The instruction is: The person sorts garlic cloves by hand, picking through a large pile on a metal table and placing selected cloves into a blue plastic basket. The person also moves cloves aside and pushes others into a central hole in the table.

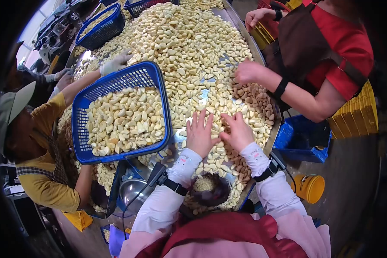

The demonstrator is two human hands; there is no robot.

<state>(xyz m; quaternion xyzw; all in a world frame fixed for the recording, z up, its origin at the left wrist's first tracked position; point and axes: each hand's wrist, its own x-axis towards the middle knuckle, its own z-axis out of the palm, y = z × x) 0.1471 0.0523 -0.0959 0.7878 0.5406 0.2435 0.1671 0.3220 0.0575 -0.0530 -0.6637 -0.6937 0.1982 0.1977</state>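
Observation:
Pale cloves, which look like peeled garlic (189,56), cover the metal table in a deep heap. My left hand (200,132) lies over the cloves near the table's front, fingers spread and nothing in its grasp. Just to its right, my right hand (238,132) reaches into the same cloves with fingers bent but apart. The thumbs almost meet, and no clove shows clearly in that hand. Left of my hands, a blue plastic basket (151,71) holds many cloves. Closer to my body, a round dark opening (217,195) in the table has small pale pieces inside.
A co-worker in a yellow shirt (66,189) works at the left, one gloved hand behind the basket. Across the right edge, another person's hand (248,71) is over the cloves. A metal bowl (135,189), blue bin (305,135) and yellow bucket (309,188) stand nearby.

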